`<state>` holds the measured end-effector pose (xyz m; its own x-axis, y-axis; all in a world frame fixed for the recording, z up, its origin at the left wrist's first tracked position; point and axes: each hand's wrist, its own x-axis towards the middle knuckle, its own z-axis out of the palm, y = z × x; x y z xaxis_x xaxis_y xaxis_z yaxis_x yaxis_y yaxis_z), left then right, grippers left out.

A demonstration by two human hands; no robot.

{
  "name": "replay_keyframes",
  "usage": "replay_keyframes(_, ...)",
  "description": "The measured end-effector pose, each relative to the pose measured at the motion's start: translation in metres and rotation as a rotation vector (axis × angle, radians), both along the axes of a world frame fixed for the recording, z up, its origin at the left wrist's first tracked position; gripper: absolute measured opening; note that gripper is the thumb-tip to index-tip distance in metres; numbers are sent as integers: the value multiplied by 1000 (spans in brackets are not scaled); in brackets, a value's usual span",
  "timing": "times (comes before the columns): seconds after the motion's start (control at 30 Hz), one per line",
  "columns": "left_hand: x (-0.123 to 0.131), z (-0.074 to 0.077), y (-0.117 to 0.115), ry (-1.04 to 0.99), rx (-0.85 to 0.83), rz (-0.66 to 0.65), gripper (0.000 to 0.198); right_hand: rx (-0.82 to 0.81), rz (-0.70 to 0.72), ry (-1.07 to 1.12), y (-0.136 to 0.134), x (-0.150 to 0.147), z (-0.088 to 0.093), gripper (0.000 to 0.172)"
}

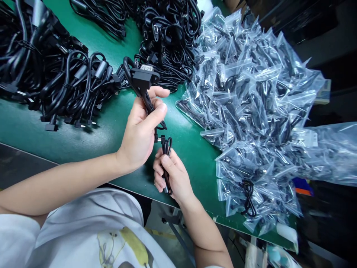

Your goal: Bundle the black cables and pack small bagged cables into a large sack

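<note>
My left hand (142, 128) is closed around a coiled black cable (143, 80) whose wide connector with a metal port points up above the fingers. Just below and to its right, my right hand (174, 171) grips a thinner bundled black cable (166, 147), its loops sticking up past the thumb. A small right-angle plug with a silver tip sits between the two hands, close to both bundles; I cannot tell which cable it belongs to. Both hands are over the front part of the green table (192, 149). The palms hide the middle of each bundle.
Bundled black cables (75, 82) lie at the left, and a heap of cables with ports (170, 41) stands at the back. Clear zip bags holding black cables (245, 85) pile up on the right. One loose coiled cable (248, 197) lies on the nearer bags.
</note>
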<state>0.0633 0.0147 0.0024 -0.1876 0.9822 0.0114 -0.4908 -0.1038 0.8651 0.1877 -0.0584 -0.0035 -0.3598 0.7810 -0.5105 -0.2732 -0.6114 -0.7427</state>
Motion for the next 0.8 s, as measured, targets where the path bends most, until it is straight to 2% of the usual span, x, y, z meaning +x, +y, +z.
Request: replay_keyframes(0.8,1,-5,-2,-13,-38,14,16,-60,36,-37,-1,1,1,34)
